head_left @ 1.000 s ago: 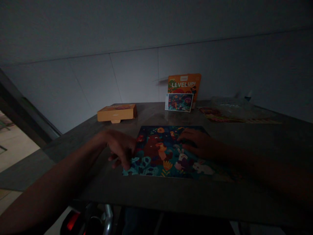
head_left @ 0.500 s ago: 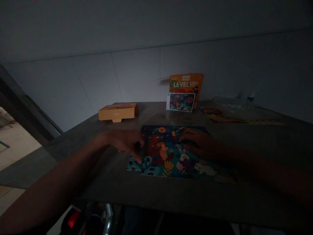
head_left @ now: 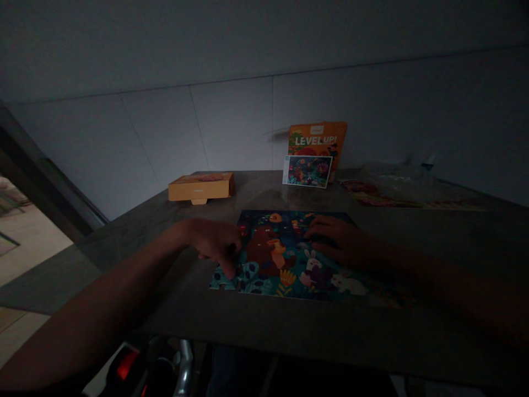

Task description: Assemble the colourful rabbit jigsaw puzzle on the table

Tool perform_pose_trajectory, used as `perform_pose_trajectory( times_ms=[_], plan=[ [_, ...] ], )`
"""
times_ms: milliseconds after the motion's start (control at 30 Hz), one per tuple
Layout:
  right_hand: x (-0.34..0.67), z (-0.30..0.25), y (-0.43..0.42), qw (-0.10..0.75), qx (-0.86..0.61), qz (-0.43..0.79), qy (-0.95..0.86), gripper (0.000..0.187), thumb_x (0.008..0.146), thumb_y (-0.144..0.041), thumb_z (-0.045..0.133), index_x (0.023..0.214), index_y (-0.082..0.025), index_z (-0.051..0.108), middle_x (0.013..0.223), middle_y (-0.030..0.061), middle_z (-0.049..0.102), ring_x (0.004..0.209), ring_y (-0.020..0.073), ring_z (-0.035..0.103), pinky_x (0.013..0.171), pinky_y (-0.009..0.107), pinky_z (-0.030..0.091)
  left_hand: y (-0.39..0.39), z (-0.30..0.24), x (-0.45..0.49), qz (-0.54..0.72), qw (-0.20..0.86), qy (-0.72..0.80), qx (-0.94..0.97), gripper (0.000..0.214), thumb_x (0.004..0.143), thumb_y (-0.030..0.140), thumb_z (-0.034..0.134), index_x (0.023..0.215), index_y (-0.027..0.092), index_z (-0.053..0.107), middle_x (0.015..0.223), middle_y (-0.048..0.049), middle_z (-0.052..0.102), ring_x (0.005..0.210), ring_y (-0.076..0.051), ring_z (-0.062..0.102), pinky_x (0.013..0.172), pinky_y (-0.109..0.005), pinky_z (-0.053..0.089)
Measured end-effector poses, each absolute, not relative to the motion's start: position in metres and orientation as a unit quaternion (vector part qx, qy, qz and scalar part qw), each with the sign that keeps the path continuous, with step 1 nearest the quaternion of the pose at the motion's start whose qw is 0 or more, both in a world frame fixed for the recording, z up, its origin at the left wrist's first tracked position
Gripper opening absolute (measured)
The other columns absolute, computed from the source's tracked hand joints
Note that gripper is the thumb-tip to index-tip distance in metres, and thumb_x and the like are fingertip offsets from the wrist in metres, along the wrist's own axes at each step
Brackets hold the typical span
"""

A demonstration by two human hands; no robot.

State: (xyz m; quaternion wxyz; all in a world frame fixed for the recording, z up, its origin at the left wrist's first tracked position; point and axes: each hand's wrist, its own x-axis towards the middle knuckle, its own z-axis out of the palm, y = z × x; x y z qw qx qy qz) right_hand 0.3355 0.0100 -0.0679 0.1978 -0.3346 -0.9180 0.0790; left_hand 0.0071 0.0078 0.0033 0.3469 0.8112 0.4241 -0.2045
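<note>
A colourful jigsaw puzzle (head_left: 285, 259) with a bear and rabbits lies flat on the grey table (head_left: 289, 320). My left hand (head_left: 215, 242) rests at the puzzle's left edge, fingers curled down with a fingertip pressing the lower-left pieces. My right hand (head_left: 339, 240) lies palm down on the upper right part of the puzzle, fingers stretched flat toward the left. Neither hand lifts a piece. The scene is very dim.
An orange box lid (head_left: 201, 187) lies at the back left. An orange "LEVEL UP" box (head_left: 317, 138) stands against the wall with a picture card (head_left: 307, 171) leaning on it. Plastic bags and sheets (head_left: 397, 184) lie at the back right.
My left hand has slid right from the puzzle's lower-left corner onto its left edge pieces. My right hand has stayed in place.
</note>
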Motion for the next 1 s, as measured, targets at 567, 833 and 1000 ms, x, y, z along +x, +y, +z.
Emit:
perform_pose_trajectory(
  times_ms=[567,833,1000],
  plan=[
    [0.337,-0.067,0.012,0.179,-0.336,0.092,-0.920,0.031,0.097,-0.037,0.048,0.116,-0.020,0.066,0.121,0.0128,0.057,0.108,0.0269,0.059,0.094,0.048,0.048,-0.019,0.015,0.013,-0.196,0.188,0.368,0.889,0.044,0.068,0.040,0.084,0.097,0.011,0.068,0.079,-0.0049,0.069,0.064,-0.015,0.059,0.053,-0.022,0.038],
    [0.335,-0.066,0.011,0.178,-0.334,0.089,-0.921,0.031,0.097,-0.037,0.047,0.113,-0.019,0.067,0.118,0.0128,0.058,0.109,0.0269,0.058,0.095,0.047,0.048,-0.004,0.022,0.002,-0.182,0.380,0.411,0.808,0.023,0.096,0.031,0.049,0.092,0.012,0.061,0.070,-0.0074,0.068,0.042,-0.012,0.057,0.039,-0.020,0.041],
    [0.336,-0.067,0.011,0.187,-0.328,0.092,-0.921,0.029,0.097,-0.036,0.048,0.113,-0.020,0.067,0.117,0.0119,0.059,0.108,0.0255,0.059,0.094,0.045,0.048,0.002,0.017,0.001,-0.281,0.385,0.428,0.768,0.034,0.095,0.036,0.050,0.076,0.011,0.062,0.064,-0.0119,0.070,0.041,-0.015,0.059,0.037,-0.019,0.040]
  ],
)
